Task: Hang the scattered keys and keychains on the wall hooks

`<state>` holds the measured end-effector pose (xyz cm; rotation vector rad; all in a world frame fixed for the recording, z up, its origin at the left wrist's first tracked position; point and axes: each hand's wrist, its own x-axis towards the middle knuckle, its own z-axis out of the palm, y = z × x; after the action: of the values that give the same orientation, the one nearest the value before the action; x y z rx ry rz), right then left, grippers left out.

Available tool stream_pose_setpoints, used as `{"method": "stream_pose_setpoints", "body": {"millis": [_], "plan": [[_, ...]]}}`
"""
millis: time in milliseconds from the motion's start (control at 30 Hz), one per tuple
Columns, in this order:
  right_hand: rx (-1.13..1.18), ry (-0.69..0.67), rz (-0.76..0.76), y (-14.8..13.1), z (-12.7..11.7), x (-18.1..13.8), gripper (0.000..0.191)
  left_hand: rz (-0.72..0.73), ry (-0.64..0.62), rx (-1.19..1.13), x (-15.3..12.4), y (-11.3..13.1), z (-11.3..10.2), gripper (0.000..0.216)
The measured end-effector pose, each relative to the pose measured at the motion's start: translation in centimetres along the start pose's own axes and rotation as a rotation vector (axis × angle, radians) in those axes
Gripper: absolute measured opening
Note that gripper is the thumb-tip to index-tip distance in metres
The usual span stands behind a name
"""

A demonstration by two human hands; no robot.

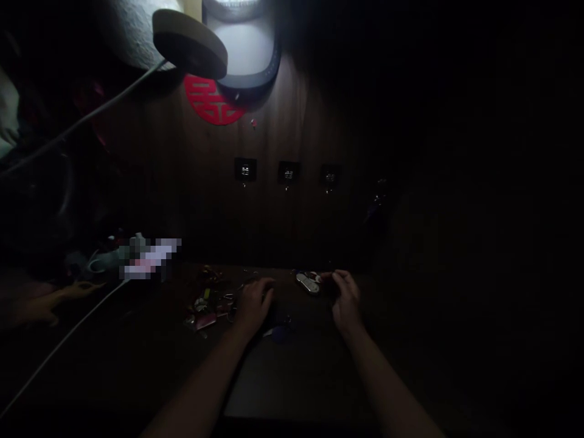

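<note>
The scene is very dim. My left hand (254, 302) is low over the tabletop, thumb and forefinger apart, with nothing visible between them. Beside it on the left lies a pile of small metal trinkets and rings, with a pink piece (206, 322) and a yellow piece (207, 294). My right hand (347, 301) has its fingers curled together; what they hold, if anything, is too dark to make out. Close to those fingertips lies a silver oblong object (308, 283) with a small white and red item beside it. A blue round thing (280, 333) lies between my forearms.
A lamp (246, 45) shines at the top, near a round disc (189, 42) on a white cable. A red paper cutout (212, 103) and several small dark plates (289, 173) are on the wooden back panel. A blurred bright item (150, 258) with a cable is at left.
</note>
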<state>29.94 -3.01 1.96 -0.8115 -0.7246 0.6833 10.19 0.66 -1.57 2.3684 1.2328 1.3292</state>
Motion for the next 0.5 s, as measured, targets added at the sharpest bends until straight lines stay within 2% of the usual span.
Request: {"method": "stream_pose_setpoints", "body": {"millis": [267,500], "plan": [[0.053,0.217,-0.014,-0.6,-1.4,1.8,0.016,-0.026,-0.324,0.068,-0.1,0.0,-0.1,0.021],[0.017,0.29,-0.147,-3.6,-2.0,5.9,0.019,-0.063,-0.38,0.077,0.1,0.3,-0.4,0.022]]}}
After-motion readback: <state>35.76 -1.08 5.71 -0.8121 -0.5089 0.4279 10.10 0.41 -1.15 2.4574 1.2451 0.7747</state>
